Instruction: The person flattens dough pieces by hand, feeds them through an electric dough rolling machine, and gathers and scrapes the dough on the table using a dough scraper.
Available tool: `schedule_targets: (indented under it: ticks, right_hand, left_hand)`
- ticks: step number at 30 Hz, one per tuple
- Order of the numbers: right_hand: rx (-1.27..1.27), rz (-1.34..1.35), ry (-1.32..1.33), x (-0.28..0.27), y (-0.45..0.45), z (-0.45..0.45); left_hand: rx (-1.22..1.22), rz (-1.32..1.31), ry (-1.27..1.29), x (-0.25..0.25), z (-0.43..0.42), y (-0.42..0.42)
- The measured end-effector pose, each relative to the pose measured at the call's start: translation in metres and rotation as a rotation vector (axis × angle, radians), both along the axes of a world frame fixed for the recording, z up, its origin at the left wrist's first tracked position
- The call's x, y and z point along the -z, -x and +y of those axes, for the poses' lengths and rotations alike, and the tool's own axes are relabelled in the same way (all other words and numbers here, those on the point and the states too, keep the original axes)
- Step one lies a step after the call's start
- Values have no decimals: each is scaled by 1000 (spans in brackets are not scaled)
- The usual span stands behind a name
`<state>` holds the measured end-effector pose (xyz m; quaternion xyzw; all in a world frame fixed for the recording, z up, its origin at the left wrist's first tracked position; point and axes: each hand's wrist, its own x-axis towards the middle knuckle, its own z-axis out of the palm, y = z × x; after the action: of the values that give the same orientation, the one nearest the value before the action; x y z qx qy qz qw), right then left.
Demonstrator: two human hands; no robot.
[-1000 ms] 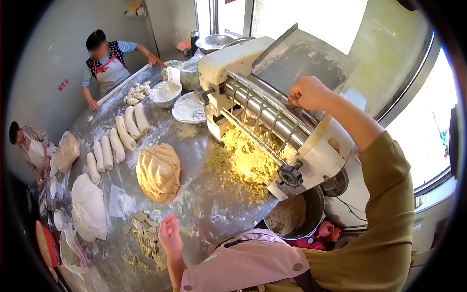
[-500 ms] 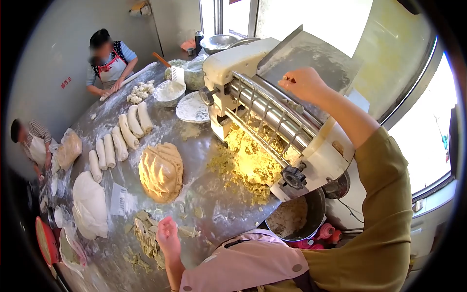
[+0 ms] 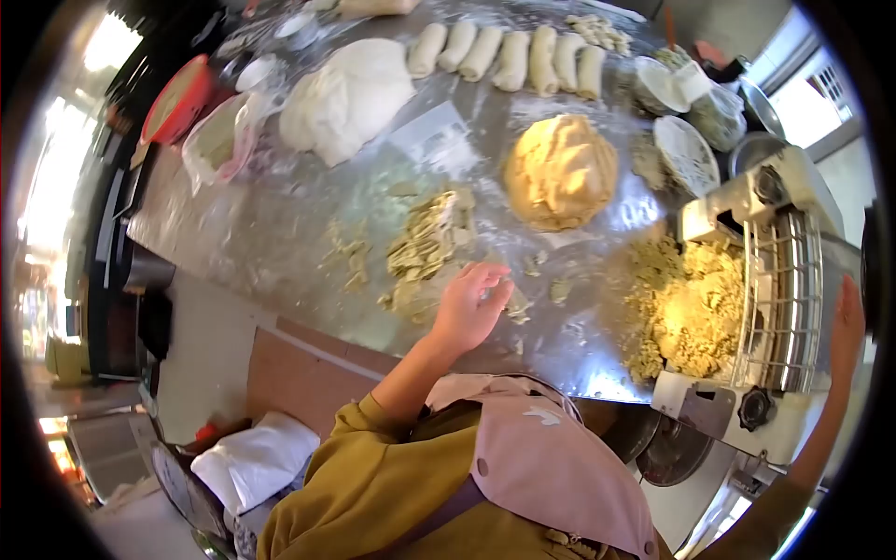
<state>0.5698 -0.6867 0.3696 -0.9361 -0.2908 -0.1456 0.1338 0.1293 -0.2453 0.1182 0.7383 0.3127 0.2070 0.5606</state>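
Observation:
My left hand (image 3: pixel 474 303) hovers over the near side of the metal table, fingers loosely curled, with nothing in it. Just beyond it lies a pile of flat greenish dough scraps (image 3: pixel 434 233), with smaller bits around. At the far right my right hand (image 3: pixel 847 317) is seen edge-on beside the dough roller machine (image 3: pixel 789 299), fingers stretched out and holding nothing visible. Crumbly yellow dough (image 3: pixel 700 313) is heaped under the machine's guard bars, strongly lit. A large smooth tan dough mound (image 3: pixel 562 173) sits near the table's middle.
Several white dough rolls (image 3: pixel 511 61) line the back, near a big white dough lump (image 3: pixel 345 98) and a plastic scraper (image 3: pixel 437 138). A red basin (image 3: pixel 177 98) and a plastic bag (image 3: pixel 219 140) stand at the left. Floury bowls (image 3: pixel 661 86) are at the back right.
My view has swung left and down, so the machine now sits at the right edge. My right hand has gone from above the rollers to the machine's far side; its fingers have straightened.

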Motion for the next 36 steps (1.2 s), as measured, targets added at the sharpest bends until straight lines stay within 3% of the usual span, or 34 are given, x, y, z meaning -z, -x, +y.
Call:
schedule_targets:
  ticks: [2, 6, 7, 8, 10, 11, 14, 17, 20, 23, 28, 31, 33, 36]
  right_hand:
    - [28, 140, 72, -8, 48, 63]
    - [-51, 268, -59, 16, 176, 201]
    - [-27, 386, 65, 21, 206, 237]
    - [-206, 366, 4, 49, 222, 257]
    - [-359, 691, -34, 98, 256, 305]
    - [-486, 654, 22, 130, 267, 321]
    - [-468, 849, 117, 198, 304, 373]
    - [-375, 717, 162, 269, 327, 387]
    - [-234, 651, 199, 286, 350, 384]
    - [-163, 601, 233, 295, 363, 376]
    - [-116, 668, 153, 321, 368, 367]
    - [-84, 702, 97, 332, 377, 366]
    - [-127, 739, 49, 336, 381, 363]
    - [-93, 975, -149, 333, 378, 361]
  left_hand:
    - [-67, 0, -12, 14, 9, 18]
    - [-210, 134, -402, 32, 36, 63]
    - [-227, 122, -445, 38, 44, 72]
    - [-245, 107, -488, 43, 53, 78]
    - [-244, 158, -481, 53, 69, 83]
    - [-249, 177, -474, 57, 78, 79]
    - [-247, 257, -461, 62, 104, 50]
    - [-170, 419, -465, 57, 125, 12]
    - [-38, 662, -424, 50, 137, -14]
    - [101, 703, -342, 56, 153, -13]
    - [145, 422, -254, 95, 198, -1]
    - [78, 382, 179, 88, 217, 13]
    - [23, 252, 396, 120, 226, 24]
    - [-209, -79, 903, 89, 205, 38]
